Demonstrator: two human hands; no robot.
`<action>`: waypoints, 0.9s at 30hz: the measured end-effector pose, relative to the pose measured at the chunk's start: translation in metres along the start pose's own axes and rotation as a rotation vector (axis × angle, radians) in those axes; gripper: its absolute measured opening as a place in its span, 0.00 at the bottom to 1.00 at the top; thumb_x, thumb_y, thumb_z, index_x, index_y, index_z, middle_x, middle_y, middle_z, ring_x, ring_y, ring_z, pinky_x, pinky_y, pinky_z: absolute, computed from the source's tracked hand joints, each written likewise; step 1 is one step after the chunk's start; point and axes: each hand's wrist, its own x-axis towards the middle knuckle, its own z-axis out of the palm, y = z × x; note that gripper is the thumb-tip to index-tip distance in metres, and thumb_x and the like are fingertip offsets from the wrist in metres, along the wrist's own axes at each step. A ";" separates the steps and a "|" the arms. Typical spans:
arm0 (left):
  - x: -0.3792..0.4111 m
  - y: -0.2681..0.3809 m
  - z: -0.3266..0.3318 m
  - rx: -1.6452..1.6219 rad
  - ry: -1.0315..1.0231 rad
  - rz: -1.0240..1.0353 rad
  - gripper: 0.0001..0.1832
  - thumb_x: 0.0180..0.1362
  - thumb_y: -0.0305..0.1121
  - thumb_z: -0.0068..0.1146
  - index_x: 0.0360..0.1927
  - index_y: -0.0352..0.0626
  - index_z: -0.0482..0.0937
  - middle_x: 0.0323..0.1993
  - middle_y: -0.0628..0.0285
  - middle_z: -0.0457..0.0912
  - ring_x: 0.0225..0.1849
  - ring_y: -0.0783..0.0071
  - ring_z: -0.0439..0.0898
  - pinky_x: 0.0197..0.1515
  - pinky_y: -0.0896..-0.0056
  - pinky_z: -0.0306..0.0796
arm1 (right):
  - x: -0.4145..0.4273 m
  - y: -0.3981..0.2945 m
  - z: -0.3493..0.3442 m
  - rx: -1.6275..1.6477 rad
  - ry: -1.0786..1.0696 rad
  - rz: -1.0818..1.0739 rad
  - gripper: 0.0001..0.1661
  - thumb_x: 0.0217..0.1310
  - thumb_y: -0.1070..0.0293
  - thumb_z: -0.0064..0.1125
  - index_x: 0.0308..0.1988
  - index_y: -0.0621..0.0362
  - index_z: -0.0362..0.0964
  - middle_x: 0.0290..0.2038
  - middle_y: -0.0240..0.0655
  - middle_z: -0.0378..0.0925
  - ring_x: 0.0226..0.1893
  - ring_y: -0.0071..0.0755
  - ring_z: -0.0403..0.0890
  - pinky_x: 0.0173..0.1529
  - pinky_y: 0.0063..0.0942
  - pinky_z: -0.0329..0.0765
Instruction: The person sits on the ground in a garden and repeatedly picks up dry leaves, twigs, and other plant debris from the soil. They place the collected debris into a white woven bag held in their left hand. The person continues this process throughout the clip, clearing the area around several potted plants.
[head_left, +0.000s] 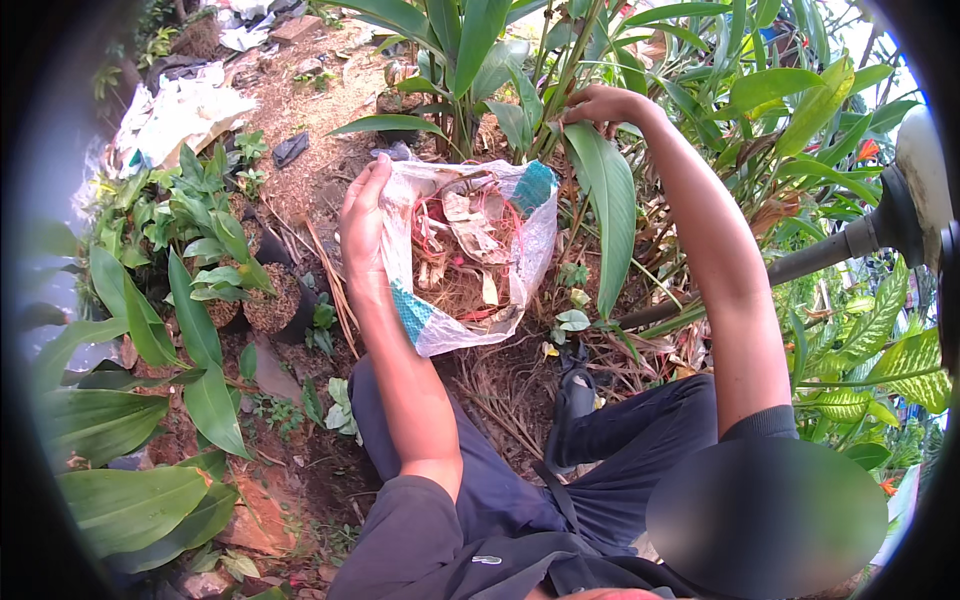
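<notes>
My left hand (366, 217) grips the left rim of a white woven plastic sack (536, 247) with teal patches. The sack stands with its mouth wide and holds dry leaves (476, 225), brown fibres and tangled pink-red string (429, 217). Up and to the right of it, my right hand (604, 109) reaches among the stems of a tall leafy plant (480, 52), at the base of a broad green leaf (606, 202). Its fingers are bent and partly hidden, so whether they hold a stem or leaf cannot be told.
Potted plants in black bags (289, 300) stand at the left, with large leaves (112, 427) below them. White sheeting (180, 116) lies at the upper left. A grey pole (817, 255) slants in from the right, near dense foliage. Dry stalks (330, 285) lie beside the sack.
</notes>
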 end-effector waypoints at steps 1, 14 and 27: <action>0.000 0.000 0.000 -0.005 0.004 0.001 0.07 0.64 0.32 0.55 0.38 0.39 0.80 0.36 0.61 0.83 0.36 0.74 0.83 0.41 0.74 0.76 | -0.004 -0.003 -0.001 0.088 -0.054 0.026 0.34 0.57 0.50 0.61 0.60 0.53 0.68 0.50 0.40 0.75 0.33 0.31 0.78 0.27 0.28 0.80; 0.019 -0.015 -0.009 -0.067 -0.042 -0.017 0.07 0.63 0.30 0.56 0.41 0.38 0.80 0.38 0.61 0.83 0.39 0.76 0.82 0.44 0.76 0.74 | -0.022 0.029 -0.021 0.548 0.521 -0.145 0.17 0.65 0.60 0.54 0.43 0.61 0.80 0.30 0.30 0.81 0.25 0.19 0.78 0.29 0.21 0.77; -0.004 -0.002 0.009 -0.093 0.004 -0.038 0.06 0.63 0.31 0.56 0.39 0.39 0.78 0.36 0.60 0.82 0.37 0.76 0.82 0.39 0.74 0.76 | -0.008 0.035 -0.003 -0.015 0.831 -0.181 0.24 0.64 0.52 0.56 0.47 0.62 0.77 0.40 0.41 0.82 0.41 0.33 0.80 0.48 0.29 0.74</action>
